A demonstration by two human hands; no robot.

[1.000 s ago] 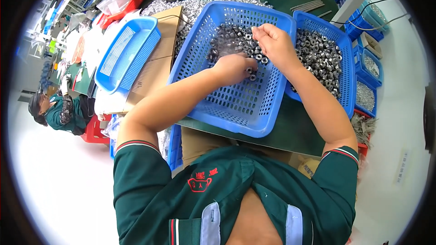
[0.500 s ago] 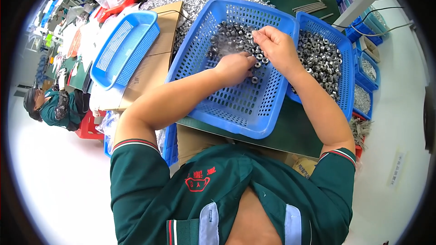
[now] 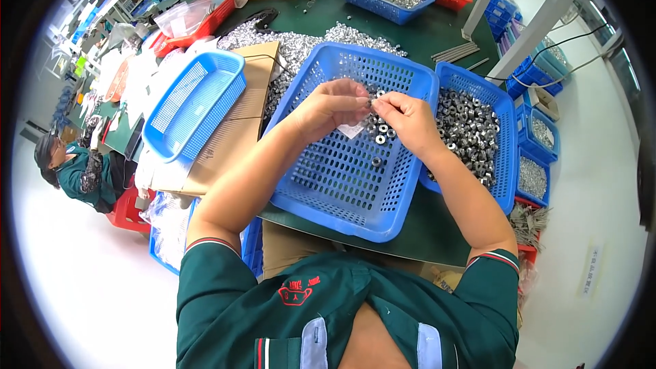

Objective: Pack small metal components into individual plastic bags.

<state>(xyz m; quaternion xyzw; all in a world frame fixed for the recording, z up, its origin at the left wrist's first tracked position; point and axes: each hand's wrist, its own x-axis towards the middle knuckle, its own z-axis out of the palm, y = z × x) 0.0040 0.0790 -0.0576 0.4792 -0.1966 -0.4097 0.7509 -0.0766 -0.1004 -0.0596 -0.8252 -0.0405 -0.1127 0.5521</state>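
Above the large blue perforated basket (image 3: 328,184), my left hand (image 3: 331,108) and my right hand (image 3: 408,121) meet fingertip to fingertip. Both are closed in a pinch, and whatever is between the fingers is too small and covered to name. Several short metal rings (image 3: 381,139) with centre holes lie in the basket under and around my hands. One ring (image 3: 376,162) lies apart, nearer to me. A whitish flat piece (image 3: 351,130) shows just below my left fingers. My hands hide part of the ring pile.
A second blue basket (image 3: 471,137) full of similar rings stands against the right side. Left of the large basket, a shallow blue basket (image 3: 195,106) rests on cardboard (image 3: 239,113). Bright small parts (image 3: 301,48) are heaped behind. A co-worker (image 3: 82,171) sits far left.
My left hand has lifted from the rings and come up to my right fingertips. The view has tilted, showing more of the table's far side.
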